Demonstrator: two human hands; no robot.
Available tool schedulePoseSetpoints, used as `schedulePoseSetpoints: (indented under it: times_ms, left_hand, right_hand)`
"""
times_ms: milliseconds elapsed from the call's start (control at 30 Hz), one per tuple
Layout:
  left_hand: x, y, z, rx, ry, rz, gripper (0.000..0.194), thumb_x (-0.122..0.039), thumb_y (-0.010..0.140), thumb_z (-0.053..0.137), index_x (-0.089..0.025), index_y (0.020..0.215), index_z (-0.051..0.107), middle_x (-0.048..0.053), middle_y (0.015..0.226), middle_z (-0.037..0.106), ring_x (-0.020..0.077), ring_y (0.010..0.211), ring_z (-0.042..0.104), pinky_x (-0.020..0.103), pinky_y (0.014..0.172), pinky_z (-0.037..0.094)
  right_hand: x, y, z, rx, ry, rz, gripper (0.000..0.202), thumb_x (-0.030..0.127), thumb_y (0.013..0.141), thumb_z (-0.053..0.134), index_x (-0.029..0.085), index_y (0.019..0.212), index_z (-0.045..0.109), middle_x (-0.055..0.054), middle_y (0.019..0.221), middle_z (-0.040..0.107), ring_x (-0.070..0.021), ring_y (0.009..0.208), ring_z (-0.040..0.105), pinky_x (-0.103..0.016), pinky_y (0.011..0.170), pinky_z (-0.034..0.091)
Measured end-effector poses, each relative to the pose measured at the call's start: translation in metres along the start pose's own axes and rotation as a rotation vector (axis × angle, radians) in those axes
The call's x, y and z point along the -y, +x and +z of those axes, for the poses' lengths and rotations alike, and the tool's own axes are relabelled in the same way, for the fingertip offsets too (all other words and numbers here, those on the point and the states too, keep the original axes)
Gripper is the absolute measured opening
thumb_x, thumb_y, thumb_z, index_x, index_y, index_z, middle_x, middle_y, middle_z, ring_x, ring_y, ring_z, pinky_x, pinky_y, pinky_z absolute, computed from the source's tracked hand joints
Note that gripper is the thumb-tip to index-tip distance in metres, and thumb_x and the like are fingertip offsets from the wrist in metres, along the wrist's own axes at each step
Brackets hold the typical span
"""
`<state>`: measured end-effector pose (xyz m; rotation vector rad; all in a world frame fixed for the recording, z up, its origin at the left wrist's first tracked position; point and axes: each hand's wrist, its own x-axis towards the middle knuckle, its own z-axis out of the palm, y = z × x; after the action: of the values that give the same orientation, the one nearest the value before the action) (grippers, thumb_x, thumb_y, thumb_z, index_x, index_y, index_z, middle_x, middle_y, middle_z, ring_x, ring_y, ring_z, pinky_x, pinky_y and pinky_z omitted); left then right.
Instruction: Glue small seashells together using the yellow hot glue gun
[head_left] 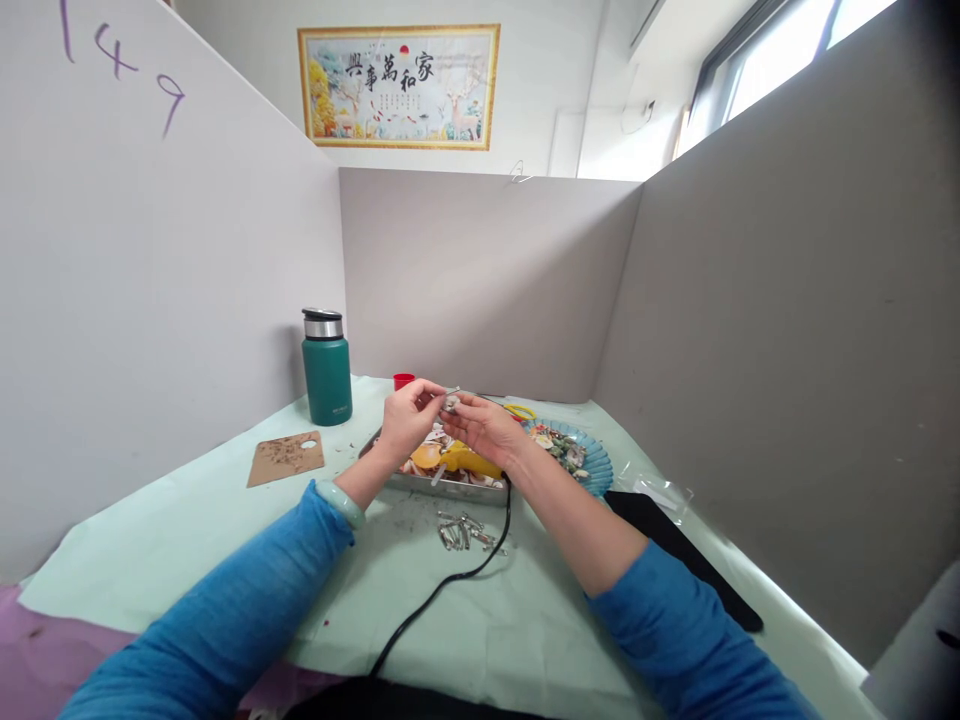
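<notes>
Above the metal tray (pixel 450 489), my left hand (pixel 411 420) and my right hand (pixel 486 428) meet at the fingertips. Between them is a small whitish piece (pixel 451 403), perhaps a shell, which my right fingers hold. My left thumb and forefinger pinch a thin, metal-looking strip (pixel 453 391) against or just over it; contact is unclear. Below, a yellow glue gun (pixel 471 461) lies in the tray among shell-like pieces and an orange-yellow disc (pixel 426 456). Several silver metal clips (pixel 465 532) lie in a loose pile in front of the tray.
A blue plate (pixel 598 462) of small colourful pieces stands right of the tray, near yellow-handled scissors (pixel 520 411). A black cord (pixel 442 585) runs toward me. A green bottle (pixel 327 380), a brown card (pixel 281 462), a red cup (pixel 403 381) and a black strip (pixel 686 560) surround the work.
</notes>
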<state>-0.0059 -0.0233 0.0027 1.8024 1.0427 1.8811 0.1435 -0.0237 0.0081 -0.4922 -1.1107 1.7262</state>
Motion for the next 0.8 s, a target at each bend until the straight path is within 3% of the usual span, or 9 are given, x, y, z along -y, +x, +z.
schedulePoseSetpoints:
  times_ms: [433,800]
  left_hand:
    - [0.0004,0.0033,-0.0038,0.048,0.161,0.169,0.012,-0.021,0.075,0.063,-0.021,0.079,0.073,0.005,0.081,0.072,0.0168,0.07,0.061,0.028,0.07,0.047]
    - [-0.0014,0.0047,-0.0054,0.098,0.141,0.241,0.013,-0.017,0.074,0.062,-0.023,0.074,0.074,0.004,0.081,0.072,0.0176,0.077,0.063,0.028,0.075,0.048]
  right_hand:
    - [-0.0002,0.0014,-0.0011,-0.036,0.023,0.011,0.011,0.003,0.082,0.057,0.012,0.087,0.062,-0.004,0.074,0.069,-0.0127,0.07,0.067,-0.028,0.074,0.055]
    - [0.0001,0.002,-0.003,-0.038,0.056,0.008,0.01,0.003,0.082,0.058,0.012,0.084,0.062,-0.004,0.072,0.069,-0.0127,0.068,0.068,-0.027,0.072,0.056]
